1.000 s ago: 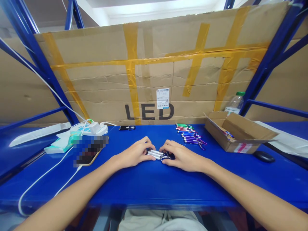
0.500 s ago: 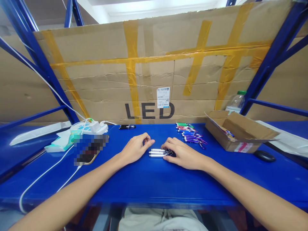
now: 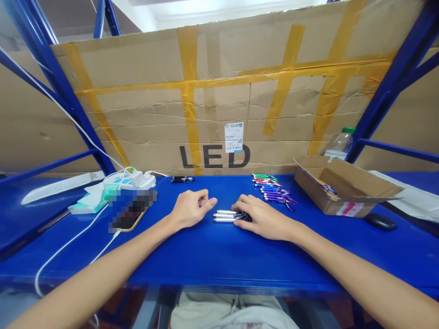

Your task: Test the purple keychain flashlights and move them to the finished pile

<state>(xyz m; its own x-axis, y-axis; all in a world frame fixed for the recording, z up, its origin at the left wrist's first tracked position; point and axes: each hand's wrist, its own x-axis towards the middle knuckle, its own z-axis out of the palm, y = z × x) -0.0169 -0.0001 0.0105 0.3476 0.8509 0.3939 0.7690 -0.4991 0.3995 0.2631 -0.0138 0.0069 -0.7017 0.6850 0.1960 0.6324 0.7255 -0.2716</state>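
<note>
Several slim silver metal tubes [image 3: 223, 216] with dark carabiner clips lie side by side on the blue table, pointing left. My right hand [image 3: 262, 217] rests over their clip end, fingers and thumb curled round it, so part of the clips is hidden. To the left of the tubes, apart from them, my left hand [image 3: 190, 209] lies on its side with fingers curled in and thumb sticking out; nothing shows in it. Behind my right hand is a row of similar green, red, blue and purple tubes with clips [image 3: 272, 189]. A few black ones [image 3: 183, 179] lie at the back.
An open cardboard box [image 3: 322, 201] stands on the right, with a black computer mouse [image 3: 380, 221] and a green-capped bottle [image 3: 339, 144] near it. On the left are a phone [image 3: 135, 217], a white power strip [image 3: 132, 179] and loose cables. A large cardboard sheet [image 3: 154, 114] walls the back.
The view has shifted slightly. My left fingers are curled a little further in, and the silver tubes now show more evenly side by side under my right hand.
</note>
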